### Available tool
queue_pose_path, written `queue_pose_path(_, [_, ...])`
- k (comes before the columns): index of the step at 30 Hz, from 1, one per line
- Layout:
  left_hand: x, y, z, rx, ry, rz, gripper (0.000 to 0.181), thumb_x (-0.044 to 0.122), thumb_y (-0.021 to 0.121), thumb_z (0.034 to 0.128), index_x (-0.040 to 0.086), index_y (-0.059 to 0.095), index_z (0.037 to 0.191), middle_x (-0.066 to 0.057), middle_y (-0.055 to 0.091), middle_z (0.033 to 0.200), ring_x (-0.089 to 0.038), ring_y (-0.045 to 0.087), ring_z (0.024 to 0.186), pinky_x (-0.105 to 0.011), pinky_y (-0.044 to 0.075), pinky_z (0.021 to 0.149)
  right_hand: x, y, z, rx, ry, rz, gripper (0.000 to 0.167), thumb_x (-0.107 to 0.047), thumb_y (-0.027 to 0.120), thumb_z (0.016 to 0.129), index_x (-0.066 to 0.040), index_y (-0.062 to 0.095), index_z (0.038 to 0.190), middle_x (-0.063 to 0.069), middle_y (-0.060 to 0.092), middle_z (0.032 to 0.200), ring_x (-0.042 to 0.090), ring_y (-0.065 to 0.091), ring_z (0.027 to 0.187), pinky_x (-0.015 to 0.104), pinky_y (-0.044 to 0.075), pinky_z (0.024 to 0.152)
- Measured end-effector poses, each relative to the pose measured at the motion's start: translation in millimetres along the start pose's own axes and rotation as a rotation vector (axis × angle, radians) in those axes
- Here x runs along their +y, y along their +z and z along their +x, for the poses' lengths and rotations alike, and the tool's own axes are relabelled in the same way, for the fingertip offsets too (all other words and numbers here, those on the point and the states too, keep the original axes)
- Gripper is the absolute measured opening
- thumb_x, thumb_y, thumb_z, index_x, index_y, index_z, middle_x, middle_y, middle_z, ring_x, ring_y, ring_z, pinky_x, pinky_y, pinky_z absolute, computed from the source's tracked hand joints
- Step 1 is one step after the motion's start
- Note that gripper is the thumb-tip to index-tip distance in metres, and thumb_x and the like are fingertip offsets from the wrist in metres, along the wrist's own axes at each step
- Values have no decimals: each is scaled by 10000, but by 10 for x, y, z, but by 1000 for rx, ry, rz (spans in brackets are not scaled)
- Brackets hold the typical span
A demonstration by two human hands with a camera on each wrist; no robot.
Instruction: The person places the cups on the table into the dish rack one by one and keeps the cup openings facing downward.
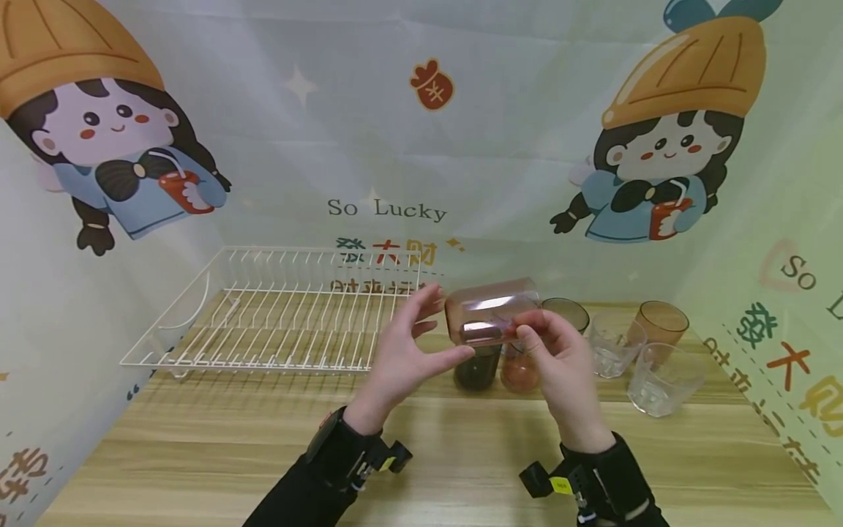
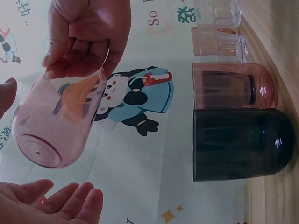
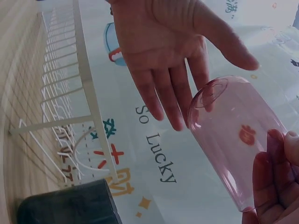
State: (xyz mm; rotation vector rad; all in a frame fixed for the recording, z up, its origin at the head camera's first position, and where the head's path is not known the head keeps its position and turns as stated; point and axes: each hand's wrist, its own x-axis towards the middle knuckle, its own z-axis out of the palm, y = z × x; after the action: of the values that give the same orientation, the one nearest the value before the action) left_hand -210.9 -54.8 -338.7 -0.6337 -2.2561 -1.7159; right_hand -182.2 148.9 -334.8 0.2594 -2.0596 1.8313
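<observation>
A clear pink glass tumbler (image 1: 484, 313) is held on its side above the table, base toward the left. My right hand (image 1: 565, 369) pinches it near the rim, thumb in front; the right wrist view shows these fingers (image 3: 268, 179) at its open end. Around the base, my left hand (image 1: 403, 362) is spread with thumb and fingers apart. A gap shows between that hand (image 2: 53, 200) and the tumbler (image 2: 58, 126) in the left wrist view. Below stand a dark tumbler (image 2: 238, 144) and a reddish-pink one (image 2: 233, 86), both upright.
A white wire dish rack (image 1: 276, 329) stands at the back left of the wooden table (image 1: 263, 454). To the right are two clear glasses (image 1: 661, 388), an amber glass (image 1: 661, 322) and another dark-rimmed glass (image 1: 569, 311). A printed cloth (image 1: 369, 132) hangs behind.
</observation>
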Motion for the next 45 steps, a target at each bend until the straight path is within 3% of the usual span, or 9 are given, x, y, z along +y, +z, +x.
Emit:
queue_pose_path(10, [36, 49, 10, -5, 4, -133, 855, 143, 828, 705, 185, 374, 1429, -44, 515, 1318, -177, 504, 1192, -344, 461, 1008, 18, 87, -20, -3, -11, 105, 135, -70, 578, 924, 27, 601, 1016, -70, 656, 881, 83, 596, 825, 192, 495, 712])
queue_pose_path(14, [51, 57, 9, 9, 27, -219, 786, 65, 800, 723, 158, 415, 1403, -80, 536, 1297, -258, 525, 1173, -351, 476, 995, 25, 105, -20, -12, 1, 129, 111, -89, 571, 932, -17, 607, 1008, -74, 658, 888, 78, 599, 833, 183, 480, 659])
queue_pose_path(19, [42, 59, 13, 25, 50, -282, 704, 20, 769, 745, 123, 459, 1369, -116, 547, 1268, -351, 537, 1121, -305, 509, 946, 26, 125, -17, -24, 16, 135, 149, -109, 570, 935, -3, 603, 1035, -76, 659, 910, 88, 612, 883, 191, 489, 703])
queue_pose_path(23, [45, 37, 10, 39, 37, -292, 664, 23, 757, 755, 115, 477, 1350, -109, 558, 1258, -315, 548, 1114, -286, 514, 935, 25, 118, -20, -60, -10, 151, 195, -97, 575, 933, 31, 591, 1079, -93, 681, 958, 90, 622, 944, 189, 501, 767])
queue_pose_path(28, [48, -7, 9, 52, 3, -295, 638, 42, 754, 763, 116, 486, 1337, -90, 568, 1258, -283, 549, 1130, -290, 506, 952, 51, 71, -18, -98, -100, 205, 255, -36, 552, 933, 89, 555, 1155, -84, 685, 1057, 98, 617, 1042, 193, 487, 911])
queue_pose_path(34, [44, -47, -1, 60, -8, -283, 632, 62, 755, 769, 111, 488, 1340, -84, 571, 1246, -272, 559, 1105, -296, 513, 940, 85, 18, -11, -105, -167, 217, 289, 3, 545, 926, 90, 538, 1201, -46, 652, 1134, 109, 588, 1067, 197, 491, 895])
queue_pose_path(45, [40, -125, -11, 82, -6, -257, 628, 53, 756, 766, 110, 487, 1330, -98, 572, 1236, -211, 564, 1078, -326, 508, 958, 112, -70, -38, -93, -198, 107, 381, 28, 554, 911, 40, 506, 1289, -71, 601, 1240, 101, 507, 1191, 173, 396, 996])
